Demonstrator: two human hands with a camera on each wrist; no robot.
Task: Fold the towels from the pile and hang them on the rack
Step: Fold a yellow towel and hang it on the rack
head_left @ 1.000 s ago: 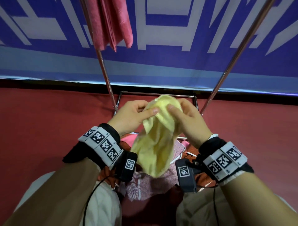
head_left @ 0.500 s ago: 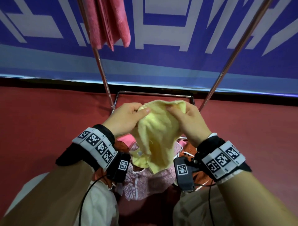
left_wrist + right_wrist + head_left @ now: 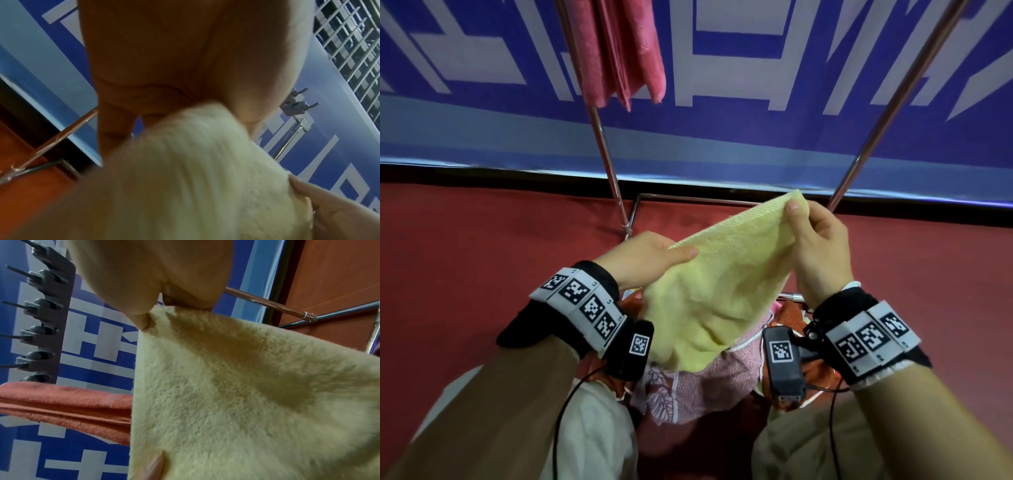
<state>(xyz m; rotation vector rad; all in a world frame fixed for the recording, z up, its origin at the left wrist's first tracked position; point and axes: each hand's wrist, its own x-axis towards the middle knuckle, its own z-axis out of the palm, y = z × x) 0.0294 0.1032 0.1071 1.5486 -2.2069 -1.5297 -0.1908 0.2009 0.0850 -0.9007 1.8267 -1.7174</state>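
Yellow towel (image 3: 722,291) hangs stretched between left hand (image 3: 643,260) and right hand (image 3: 820,246).

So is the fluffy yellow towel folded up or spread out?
Spread out. The fluffy yellow towel hangs loose, its top edge stretched between the left hand and right hand, which pinch it.

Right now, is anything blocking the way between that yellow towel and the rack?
Nothing visible does. The left hand and right hand hold the yellow towel up in front of the rack. A pink towel already hangs on it, up left, off to the side.
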